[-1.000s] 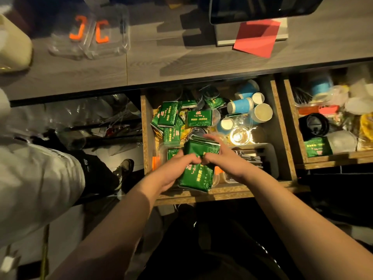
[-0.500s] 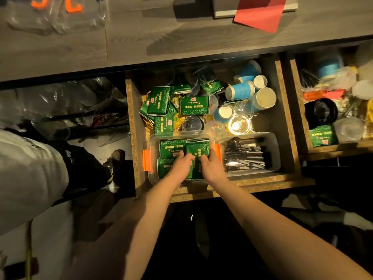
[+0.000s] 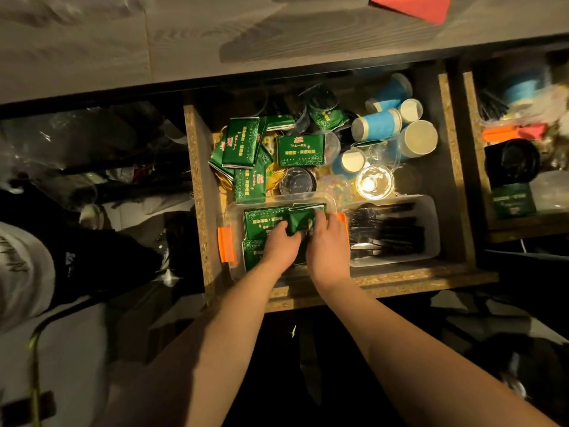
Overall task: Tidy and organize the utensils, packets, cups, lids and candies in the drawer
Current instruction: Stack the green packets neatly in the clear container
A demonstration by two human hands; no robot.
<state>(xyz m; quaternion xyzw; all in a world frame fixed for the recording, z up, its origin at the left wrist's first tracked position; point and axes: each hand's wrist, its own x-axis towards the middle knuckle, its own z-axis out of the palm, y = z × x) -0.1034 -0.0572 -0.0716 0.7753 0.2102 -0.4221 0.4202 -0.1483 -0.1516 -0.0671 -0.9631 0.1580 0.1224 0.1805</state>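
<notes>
— Where are your hands?

— Both are in the clear box (image 3: 331, 201) with the orange clips, at the near left of the open drawer (image 3: 455, 167). My left hand (image 3: 281, 246) and right hand (image 3: 328, 241) sit side by side, and their fingers curl onto one green packet (image 3: 300, 221) between them, held over the other packets lying flat in the box.

— And the remaining packets?

— A loose heap of green packets (image 3: 243, 146) lies at about 11 o'clock from my hands, against the drawer's left wall.

— The cups?

— The blue paper cups (image 3: 377, 126) lie at about 1 o'clock, toward the back right. The dark cutlery (image 3: 385, 232) fills a clear tray (image 3: 432, 211) at 3 o'clock, just beside my right hand.
</notes>
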